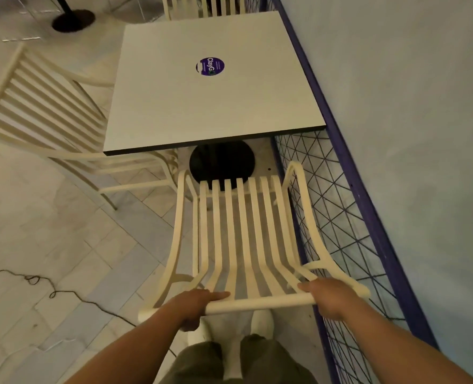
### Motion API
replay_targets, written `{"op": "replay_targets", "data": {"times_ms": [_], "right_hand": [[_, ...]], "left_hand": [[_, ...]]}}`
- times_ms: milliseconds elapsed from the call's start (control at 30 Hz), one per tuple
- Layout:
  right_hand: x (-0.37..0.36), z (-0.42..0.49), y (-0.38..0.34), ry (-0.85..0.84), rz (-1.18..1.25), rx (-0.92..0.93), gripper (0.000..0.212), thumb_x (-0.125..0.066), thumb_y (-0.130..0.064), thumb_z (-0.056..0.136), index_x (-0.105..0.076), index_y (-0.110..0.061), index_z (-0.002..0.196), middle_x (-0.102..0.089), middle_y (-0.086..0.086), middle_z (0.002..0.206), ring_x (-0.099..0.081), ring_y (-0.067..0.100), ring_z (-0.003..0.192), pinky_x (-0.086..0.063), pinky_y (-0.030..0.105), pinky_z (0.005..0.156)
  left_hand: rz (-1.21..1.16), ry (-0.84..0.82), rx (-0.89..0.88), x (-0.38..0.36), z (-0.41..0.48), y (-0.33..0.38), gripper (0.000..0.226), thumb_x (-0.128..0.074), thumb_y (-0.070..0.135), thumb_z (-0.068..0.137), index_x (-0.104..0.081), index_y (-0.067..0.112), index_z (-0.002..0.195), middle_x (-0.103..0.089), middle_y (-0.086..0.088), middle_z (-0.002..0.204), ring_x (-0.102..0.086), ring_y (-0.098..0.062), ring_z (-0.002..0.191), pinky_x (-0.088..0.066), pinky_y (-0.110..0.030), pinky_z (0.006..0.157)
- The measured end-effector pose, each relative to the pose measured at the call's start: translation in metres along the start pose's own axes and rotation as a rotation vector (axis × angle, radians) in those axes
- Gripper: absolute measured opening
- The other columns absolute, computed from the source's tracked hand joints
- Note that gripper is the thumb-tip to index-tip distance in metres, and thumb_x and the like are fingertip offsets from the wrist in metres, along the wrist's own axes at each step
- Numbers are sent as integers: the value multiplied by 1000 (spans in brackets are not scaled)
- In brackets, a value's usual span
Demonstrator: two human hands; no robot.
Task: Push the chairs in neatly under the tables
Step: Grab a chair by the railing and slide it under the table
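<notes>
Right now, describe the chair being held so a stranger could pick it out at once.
Start at the white square table with the purple round sticker, set against the purple mesh railing. The cream slatted chair at its near edge is the one. Unlike the two others, both hands grip its top rail.

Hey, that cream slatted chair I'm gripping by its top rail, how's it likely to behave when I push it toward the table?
The cream slatted chair looks stiff, so a push from the left hand and right hand should probably move it as one piece. Its thin open frame suggests it's fairly light. Pushed high on the rail, it may tip forward or drift toward the purple mesh fence.
</notes>
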State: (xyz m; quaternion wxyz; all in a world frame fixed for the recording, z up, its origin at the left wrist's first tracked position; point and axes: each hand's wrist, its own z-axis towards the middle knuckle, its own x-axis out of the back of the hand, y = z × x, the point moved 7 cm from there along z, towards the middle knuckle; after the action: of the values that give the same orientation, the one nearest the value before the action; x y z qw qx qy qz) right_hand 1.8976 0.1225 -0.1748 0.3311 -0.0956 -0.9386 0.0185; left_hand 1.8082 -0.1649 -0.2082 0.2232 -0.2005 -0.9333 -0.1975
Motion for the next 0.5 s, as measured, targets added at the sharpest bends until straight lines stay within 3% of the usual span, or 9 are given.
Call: {"op": "replay_targets", "data": {"times_ms": [500], "right_hand": [[19,20,26,-2,-21,3,74,-58,-5,89,-34,-37,151,-52,1,139,-55,22,117,-46,34,95]], "left_hand": [[47,82,-21,26,19,15,94,-67,3,89,-20,52,154,-44,-1,149,-49,-25,129,-41,-37,105]]}}
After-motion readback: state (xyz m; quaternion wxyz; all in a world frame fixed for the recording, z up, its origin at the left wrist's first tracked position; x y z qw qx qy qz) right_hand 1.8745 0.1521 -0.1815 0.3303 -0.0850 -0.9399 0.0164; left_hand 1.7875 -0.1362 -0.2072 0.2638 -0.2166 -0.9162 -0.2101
